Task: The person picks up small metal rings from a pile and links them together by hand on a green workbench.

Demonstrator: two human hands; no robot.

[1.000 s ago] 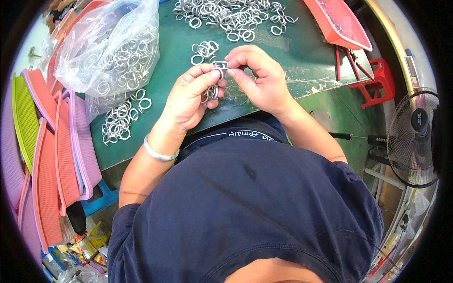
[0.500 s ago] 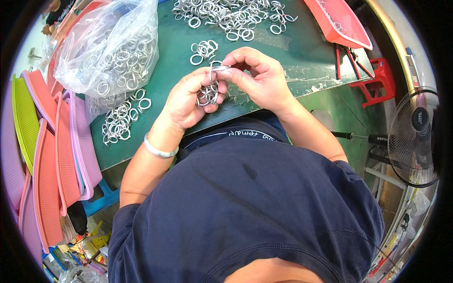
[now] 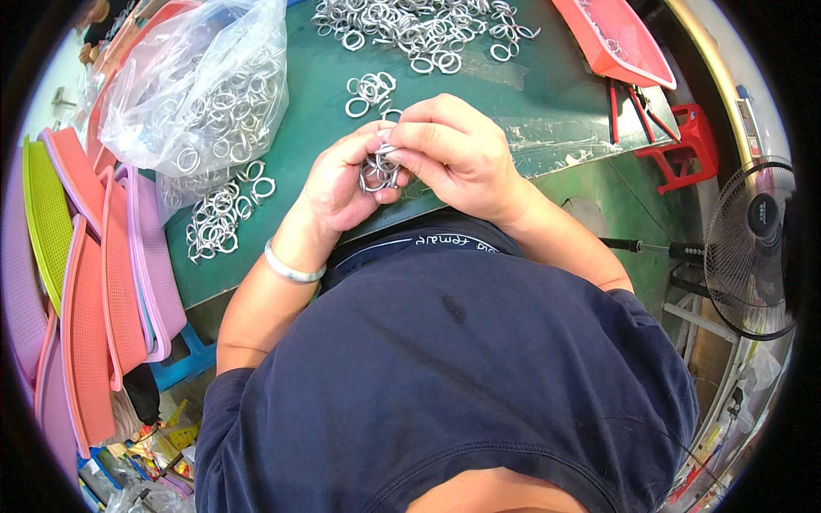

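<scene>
My left hand, with a pale bangle on its wrist, is curled around a bunch of silver metal rings. My right hand meets it from the right, thumb and fingertips pinching a ring at the top of that bunch. The fingers partly cover the held ring. Just beyond both hands, a small group of rings lies on the green table. A large heap of rings spreads at the table's far side.
A clear plastic bag of rings stands at the left, with loose rings beside it. Stacked plastic baskets crowd the left edge. At the right are a pink basket, red-handled pliers, a red stool and a fan.
My right hand has moved slightly down and left, bringing its pinched fingers from above the left fingertips to the bunch in my left hand.
</scene>
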